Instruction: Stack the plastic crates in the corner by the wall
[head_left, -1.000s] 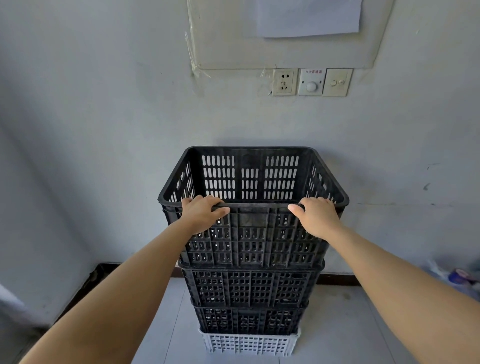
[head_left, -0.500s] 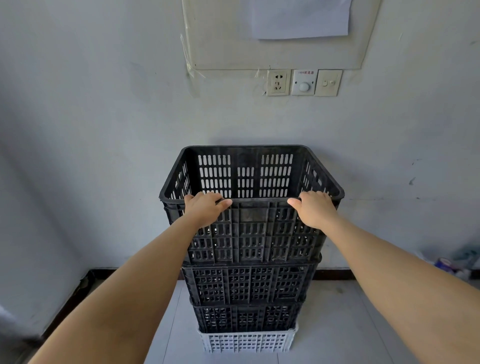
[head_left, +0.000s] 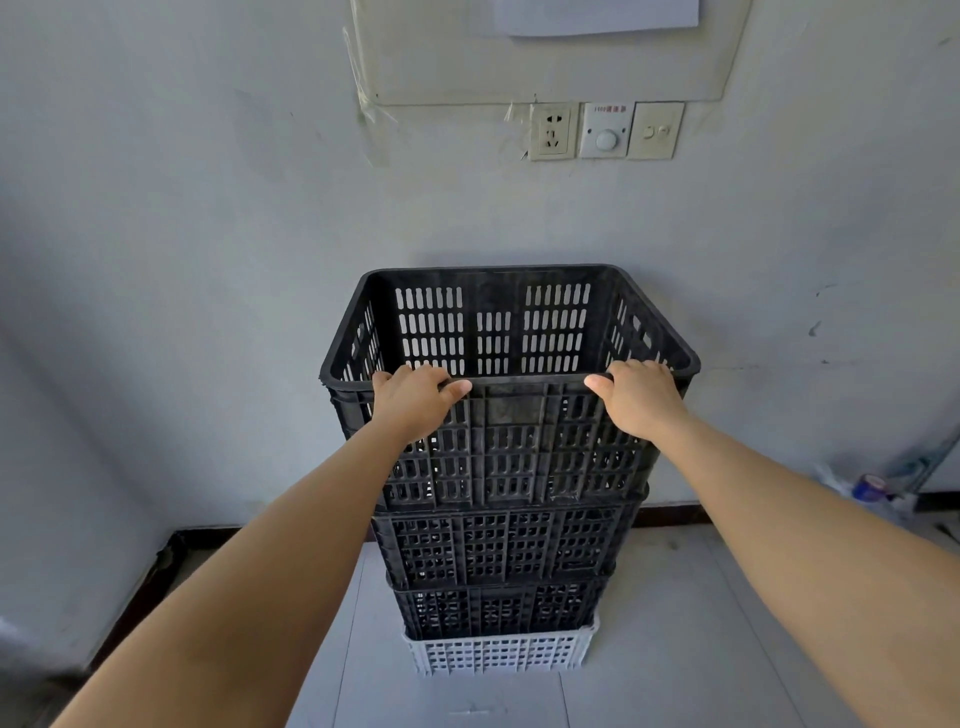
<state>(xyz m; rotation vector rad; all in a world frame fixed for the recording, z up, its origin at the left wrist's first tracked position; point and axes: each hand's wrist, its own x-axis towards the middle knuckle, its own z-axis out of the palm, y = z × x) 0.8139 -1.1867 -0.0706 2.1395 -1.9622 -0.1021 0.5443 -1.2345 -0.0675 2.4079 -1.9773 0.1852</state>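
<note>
Both hands — left (head_left: 415, 402), right (head_left: 636, 397) — still clamped on top crate (head_left: 511, 441) rim; crate barely moved since, stack (head_left: 498, 551) looks seated — release next.

Both hands hold the near edge of the top black crate (head_left: 511, 395), the left hand (head_left: 415, 402) near its left corner and the right hand (head_left: 636, 397) near its right corner, with fingers curled over the rim. That crate sits on two more black crates (head_left: 498, 551), and a white crate (head_left: 498, 652) is at the very bottom on the pale floor (head_left: 675, 649). The pile stands close to the grey wall (head_left: 208, 260), under a plug socket (head_left: 552, 131) and two switches (head_left: 631, 130).
</note>
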